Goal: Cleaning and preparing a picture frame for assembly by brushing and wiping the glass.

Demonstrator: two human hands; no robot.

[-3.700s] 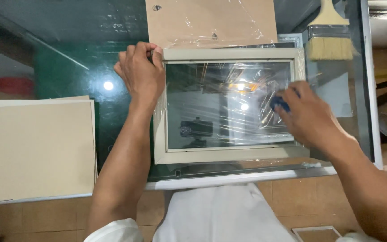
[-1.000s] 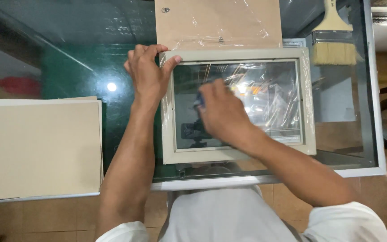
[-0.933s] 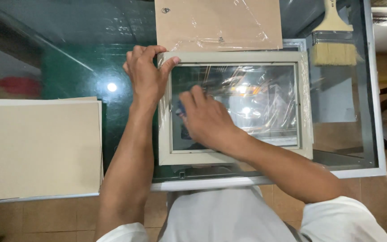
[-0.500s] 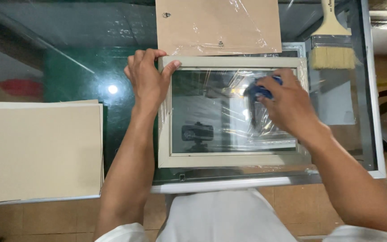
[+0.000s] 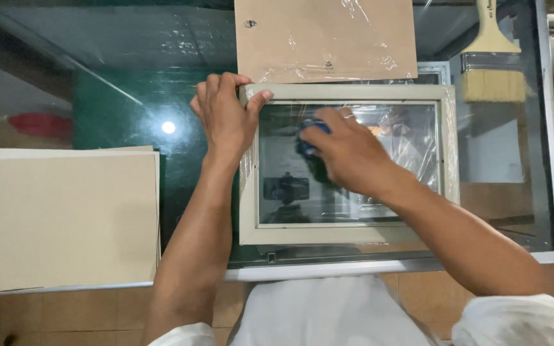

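Looks like a small picture-framing workshop. Glass-topped work table point(image 5: 129, 77), brown hardboard backing panel point(image 5: 325, 38) far centre, wide pale-bristled brush point(image 5: 492, 67) far right. Stacked cream boards point(image 5: 62, 218) on the left.
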